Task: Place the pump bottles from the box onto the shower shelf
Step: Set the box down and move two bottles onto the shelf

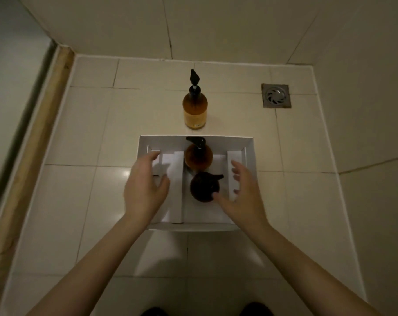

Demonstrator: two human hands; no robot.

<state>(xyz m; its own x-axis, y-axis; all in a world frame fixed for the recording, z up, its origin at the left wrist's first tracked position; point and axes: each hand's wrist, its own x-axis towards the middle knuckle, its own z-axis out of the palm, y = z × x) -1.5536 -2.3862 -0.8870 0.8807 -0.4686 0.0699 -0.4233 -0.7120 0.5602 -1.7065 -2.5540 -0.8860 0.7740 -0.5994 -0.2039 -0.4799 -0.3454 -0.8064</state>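
Reaching down over the tiled floor (79,201), both bare arms converge on the white cardboard box (250,147), which sits at the centre of the view with its dividers showing. Left hand (145,190) hovers over the box's 9 o'clock side, fingers spread and holding nothing; right hand (243,192) hangs at 3 o'clock, fingers likewise splayed, its thumb just touching or nearly touching the dark bottle (203,188). That bottle stands upright in the middle compartment, long axis vertical, nozzle aimed toward 3 o'clock. Just beyond it, at 12 o'clock in the same compartment, the amber bottle (198,157) also stands upright, spout toward 9 o'clock. A third pump bottle (195,110) is already out, upright on the tiles past the box, nozzle pointing to 12 o'clock. A floor drain (276,96) lies at 2 o'clock. No shelf is visible. Best practice, I judge: wrap the body, not the pump head, and lift straight up to clear the dividers.
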